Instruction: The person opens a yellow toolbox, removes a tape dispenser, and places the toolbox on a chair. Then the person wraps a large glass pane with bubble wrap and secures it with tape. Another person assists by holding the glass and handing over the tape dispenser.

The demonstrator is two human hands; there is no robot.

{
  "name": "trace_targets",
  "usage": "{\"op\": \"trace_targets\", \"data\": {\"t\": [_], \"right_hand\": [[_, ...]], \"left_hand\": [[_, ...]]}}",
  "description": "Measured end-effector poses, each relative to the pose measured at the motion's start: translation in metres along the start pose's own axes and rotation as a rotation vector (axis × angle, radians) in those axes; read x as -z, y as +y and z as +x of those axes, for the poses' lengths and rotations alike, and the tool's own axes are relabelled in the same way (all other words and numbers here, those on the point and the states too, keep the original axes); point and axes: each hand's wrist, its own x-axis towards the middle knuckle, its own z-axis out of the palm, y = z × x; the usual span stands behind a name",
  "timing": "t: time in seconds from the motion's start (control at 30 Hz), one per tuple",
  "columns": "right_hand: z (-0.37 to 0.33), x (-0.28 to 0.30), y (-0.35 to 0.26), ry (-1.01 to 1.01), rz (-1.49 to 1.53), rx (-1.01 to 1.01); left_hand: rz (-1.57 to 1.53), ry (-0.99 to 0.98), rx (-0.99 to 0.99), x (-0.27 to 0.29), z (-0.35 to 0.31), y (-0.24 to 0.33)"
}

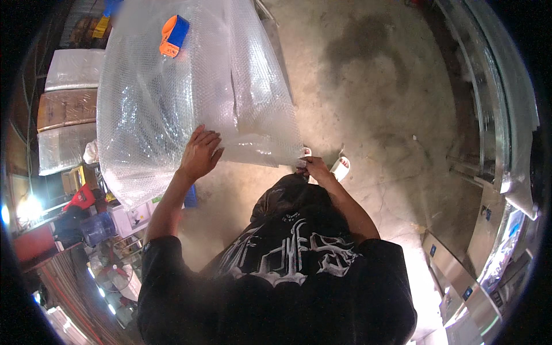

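The left hand [200,154] rests on bubble wrap [149,109], fingers loosely spread; the right hand [318,168] pinches its corner. Toward ten o'clock stand stacked boxes [66,109], contents hidden.

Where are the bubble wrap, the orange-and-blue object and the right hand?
Bubble wrap [187,95], head view: bare middle of the sheet.
Orange-and-blue object [179,33], head view: its blue side.
Right hand [317,167], head view: back of the hand.

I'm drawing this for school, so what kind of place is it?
Probably a workshop or warehouse packing area: bubble wrap is spread out, plastic-wrapped packages are stacked at the left, and the floor looks like plain concrete.
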Motion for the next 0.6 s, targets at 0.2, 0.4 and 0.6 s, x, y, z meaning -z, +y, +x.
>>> {"op": "trace_targets", "data": {"t": [0.2,0.4,0.6], "right_hand": [[-0.018,-0.003,-0.015,-0.024,0.033,0.022],[-0.042,0.005,-0.023,-0.264,0.177,-0.023],[-0.031,0.025,0.012,0.025,-0.025,0.033]], "left_hand": [[0.027,-0.058,0.089,0.006,0.013,0.014],[0.158,-0.253,-0.095,0.005,-0.001,0.030],[0.060,-0.090,-0.121,-0.014,-0.031,0.077]]}}
